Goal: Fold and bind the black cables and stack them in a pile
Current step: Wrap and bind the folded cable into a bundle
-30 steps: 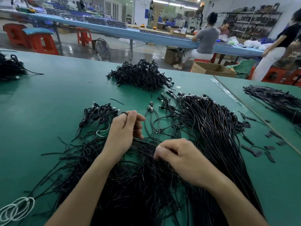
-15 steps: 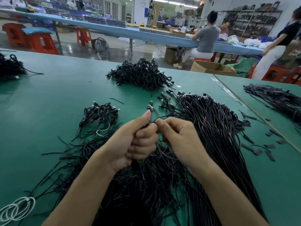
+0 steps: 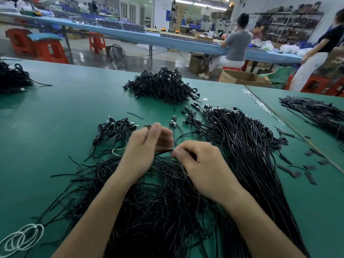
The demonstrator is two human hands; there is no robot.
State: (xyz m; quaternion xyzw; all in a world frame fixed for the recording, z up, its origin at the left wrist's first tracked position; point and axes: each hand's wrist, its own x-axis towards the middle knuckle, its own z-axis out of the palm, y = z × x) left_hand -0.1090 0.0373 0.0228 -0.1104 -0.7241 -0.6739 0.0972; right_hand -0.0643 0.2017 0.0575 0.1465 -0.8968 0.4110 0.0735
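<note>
Drawn apart since a moment ago over the loose cables (image 3: 158, 211), right hand (image 3: 204, 164) pinches one black strand (image 3: 163, 151) for folding — left hand (image 3: 145, 149) is blurred, its fingers' grip impossible to tell — while bound bundles (image 3: 115, 129) wait beyond, handy for stacking.

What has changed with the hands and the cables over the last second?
Both hands lifted off the loose cables, met in the middle and took up one cable. They have now drawn slightly apart. The right hand pinches it, and it runs across to the left hand, whose fingers point upward, blurred. The far pile and the small heap stayed put.
</note>
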